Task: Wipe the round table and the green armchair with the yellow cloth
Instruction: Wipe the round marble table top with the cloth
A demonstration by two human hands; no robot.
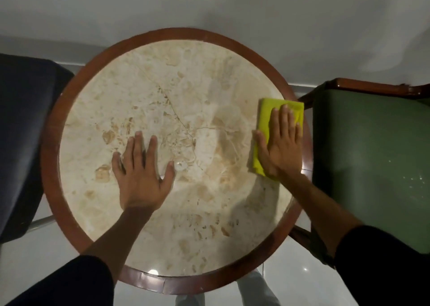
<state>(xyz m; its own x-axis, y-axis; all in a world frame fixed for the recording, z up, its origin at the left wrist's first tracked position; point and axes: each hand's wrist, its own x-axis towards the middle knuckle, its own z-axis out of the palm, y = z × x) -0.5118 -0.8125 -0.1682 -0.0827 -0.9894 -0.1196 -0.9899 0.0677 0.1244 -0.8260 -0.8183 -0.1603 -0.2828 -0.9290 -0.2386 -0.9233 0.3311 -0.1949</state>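
Observation:
The round table (162, 77) has a cream marble top inside a brown wooden rim and fills the middle of the view. A folded yellow cloth (267, 112) lies at the table's right edge, partly over the rim. My right hand (280, 142) presses flat on the cloth, fingers together and pointing away from me. My left hand (142, 173) rests flat on the bare marble left of centre, fingers spread, holding nothing. The green armchair (372, 154) stands right of the table, its seat showing pale specks.
A dark blue chair (23, 131) stands close against the table's left side. A white wall (209, 7) runs behind the table. Glossy pale floor tiles (30, 259) show below the table.

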